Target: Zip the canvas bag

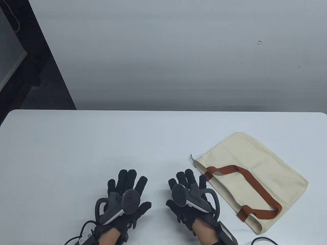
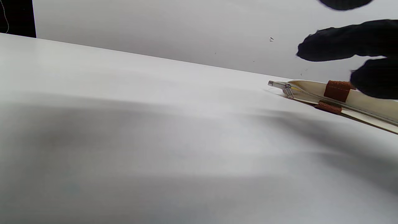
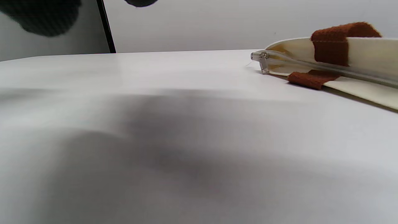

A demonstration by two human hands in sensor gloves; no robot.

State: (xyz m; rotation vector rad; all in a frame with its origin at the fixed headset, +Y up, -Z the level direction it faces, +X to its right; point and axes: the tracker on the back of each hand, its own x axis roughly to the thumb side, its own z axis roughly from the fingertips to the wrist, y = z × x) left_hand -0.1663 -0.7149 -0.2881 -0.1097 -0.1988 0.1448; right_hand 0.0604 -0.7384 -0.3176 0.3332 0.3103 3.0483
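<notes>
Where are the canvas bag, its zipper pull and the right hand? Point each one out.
canvas bag [image 1: 258, 163], table view, on its cream side panel.
zipper pull [image 3: 264, 63], right wrist view, on the metal tab hanging at the bag's end.
right hand [image 1: 190, 196], table view, on the glove's back beside the tracker.

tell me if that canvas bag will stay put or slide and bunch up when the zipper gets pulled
The canvas bag lies flat and thin, so it is probably light, floppy and empty. On the smooth table it would likely slide or bunch unless one hand pins it.

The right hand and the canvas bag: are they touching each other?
Apart. In the table view, a strip of bare white table shows between the right hand and the near edge of the canvas bag.
</notes>
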